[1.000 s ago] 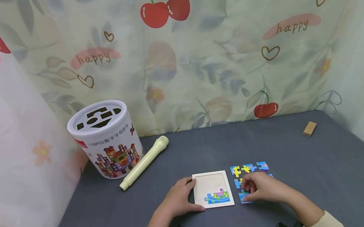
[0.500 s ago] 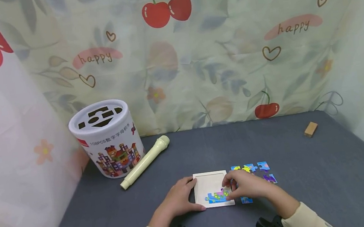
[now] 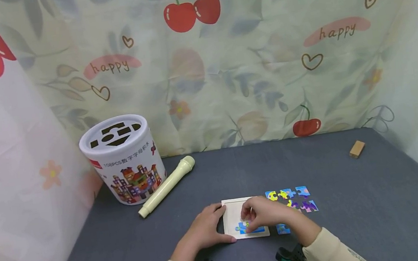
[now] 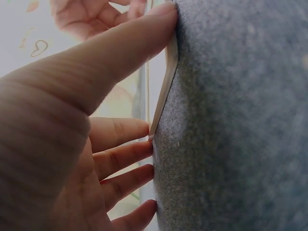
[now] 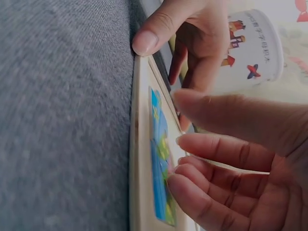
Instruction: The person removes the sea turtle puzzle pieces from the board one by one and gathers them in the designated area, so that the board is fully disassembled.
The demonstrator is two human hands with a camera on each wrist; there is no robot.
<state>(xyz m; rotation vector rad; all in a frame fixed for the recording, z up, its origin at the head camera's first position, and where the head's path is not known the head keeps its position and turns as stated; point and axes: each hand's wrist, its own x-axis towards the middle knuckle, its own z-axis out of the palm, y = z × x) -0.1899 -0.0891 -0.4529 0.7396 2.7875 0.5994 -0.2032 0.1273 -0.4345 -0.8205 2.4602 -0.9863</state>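
Observation:
A small wooden puzzle tray (image 3: pixel 236 208) lies on the table, a joined strip of blue, yellow and pink puzzle pieces (image 5: pixel 157 163) along its near side. My left hand (image 3: pixel 204 227) holds the tray by its left side, thumb (image 4: pixel 144 41) at the near corner and fingers spread along the edge. Bent over the joined pieces is my right hand (image 3: pixel 265 213). Its thumb (image 5: pixel 207 108) and fingertips stand apart in the right wrist view; whether they hold a piece is hidden. Right of the tray lie several loose puzzle pieces (image 3: pixel 302 191).
A white printed block tub (image 3: pixel 128 171) with shaped holes in its lid stands at the back left. A cream baton-like tube (image 3: pixel 166 188) leans beside it. One wooden block (image 3: pixel 357 149) lies at the far right. Patterned cloth (image 3: pixel 203 83) hangs round the table.
My right hand has moved left from the loose pieces to above the joined strip in the tray. The left hand has stayed at the tray's left edge.

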